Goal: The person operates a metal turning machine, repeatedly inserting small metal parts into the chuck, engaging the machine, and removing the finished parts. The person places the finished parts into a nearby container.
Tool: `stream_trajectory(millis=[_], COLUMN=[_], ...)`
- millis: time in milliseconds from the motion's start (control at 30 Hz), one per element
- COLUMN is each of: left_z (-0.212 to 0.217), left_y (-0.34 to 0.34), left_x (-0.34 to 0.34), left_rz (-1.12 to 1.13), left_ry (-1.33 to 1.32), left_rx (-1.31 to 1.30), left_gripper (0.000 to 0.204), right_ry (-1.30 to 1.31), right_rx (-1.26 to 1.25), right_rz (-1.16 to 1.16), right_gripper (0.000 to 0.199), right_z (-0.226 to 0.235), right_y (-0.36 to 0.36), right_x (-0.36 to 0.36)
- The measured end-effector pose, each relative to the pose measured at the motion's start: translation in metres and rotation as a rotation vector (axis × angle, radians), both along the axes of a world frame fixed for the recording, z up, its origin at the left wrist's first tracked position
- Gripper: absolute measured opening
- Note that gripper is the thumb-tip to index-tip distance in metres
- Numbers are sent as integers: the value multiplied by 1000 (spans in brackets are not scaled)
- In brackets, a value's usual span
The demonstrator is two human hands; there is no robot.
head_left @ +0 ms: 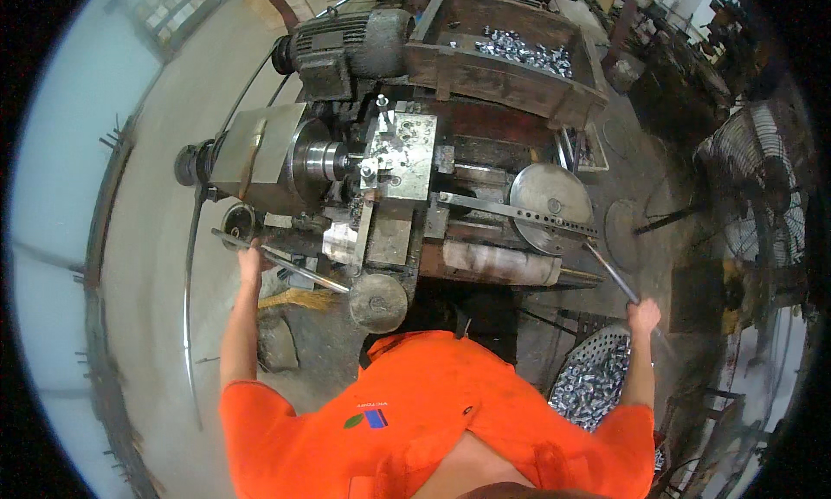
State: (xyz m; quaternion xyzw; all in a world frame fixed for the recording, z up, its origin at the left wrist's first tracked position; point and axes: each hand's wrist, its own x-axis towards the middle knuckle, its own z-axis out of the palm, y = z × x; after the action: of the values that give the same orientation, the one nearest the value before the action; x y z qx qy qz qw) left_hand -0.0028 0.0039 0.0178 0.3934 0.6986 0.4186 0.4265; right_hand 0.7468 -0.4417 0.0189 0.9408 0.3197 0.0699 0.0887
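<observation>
A small lathe stands before me, its round steel chuck (324,162) at the left and a tool block (409,157) right beside it. My left hand (249,260) is closed around a long metal lever (303,272), which slopes down to a round hub (378,302) at the machine's front. Out to the right, my right hand (643,315) grips a steel rod handle (613,274). That handle runs up to the end of a flat bar with a row of holes (519,212), lying across a large metal disc (554,196). Whether a workpiece sits in the chuck is too small to tell.
Behind the lathe are a ribbed motor (355,45) and a rusty metal tray (502,77) holding small shiny parts. A perforated basket (560,358) of similar parts stands low by my right arm. A broom head (299,299) lies below the left lever. A caged fan (753,174) is far right.
</observation>
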Motion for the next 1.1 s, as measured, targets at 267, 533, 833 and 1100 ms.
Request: stream_trajectory(millis=[267,533,833,1100], left_z=[-22,-93,-232,-127], left_y=[-9,-26,-35,-31], left_x=[-52,-23,-42,-28], left_rz=[58,-739,-411,-836], left_ry=[-325,1233,974,1272], left_rx=[-1,-259,182,-227], left_gripper=[50,43,40,43], right_ry=[-198,-32,-63,24], right_rx=[431,448,511,442], right_rz=[181,191,166,159], right_gripper=[75,79,77,70], right_z=[-9,17,-11,21], right_y=[73,63,68,65], right_x=[-61,-121,-117,-109])
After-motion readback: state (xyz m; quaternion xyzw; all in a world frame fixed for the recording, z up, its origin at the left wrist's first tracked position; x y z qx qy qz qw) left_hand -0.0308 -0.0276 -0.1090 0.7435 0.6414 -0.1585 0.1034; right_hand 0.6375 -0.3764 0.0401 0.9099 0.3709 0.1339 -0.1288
